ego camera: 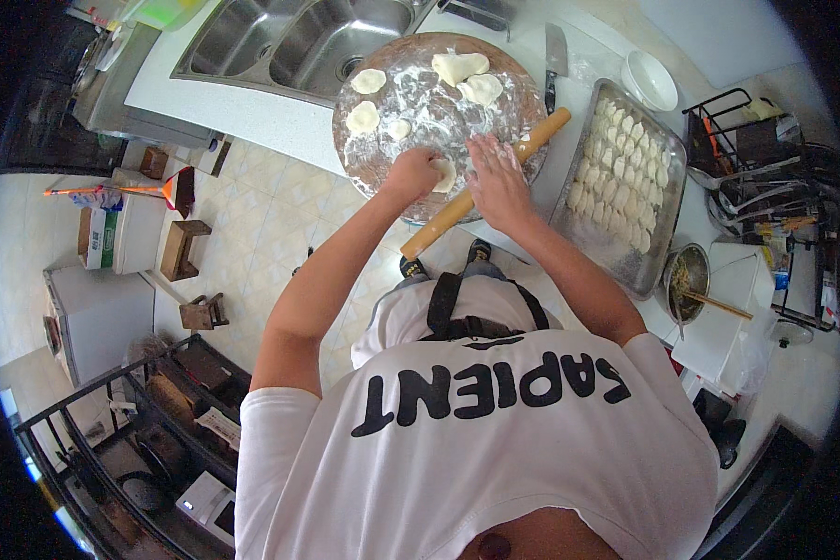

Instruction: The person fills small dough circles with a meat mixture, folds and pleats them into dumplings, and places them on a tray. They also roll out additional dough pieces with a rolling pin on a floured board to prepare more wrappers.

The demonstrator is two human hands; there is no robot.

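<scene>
My left hand [414, 172] pinches the edge of a small round dough wrapper [446, 176] on the floured round wooden board [420, 52]. Flat across a wooden rolling pin [439, 222] lies my right hand [498, 178], its fingers stretched out and dusted with flour. The pin slants over the board, and its near end sticks out past the rim. Two flattened wrappers [362, 117] and a smaller dough piece [399, 129] rest on the board's left part. Farther back are a larger dough lump [460, 68] and another dough piece [481, 89].
Right of the board, a metal tray [560, 203] carries rows of dumplings [619, 168]. A cleaver [556, 52], white bowl [649, 80] and metal bowl of filling with chopsticks [686, 280] stand around it. Behind the board's left side is a double sink [301, 56]. Wooden stools [184, 250] stand on the floor.
</scene>
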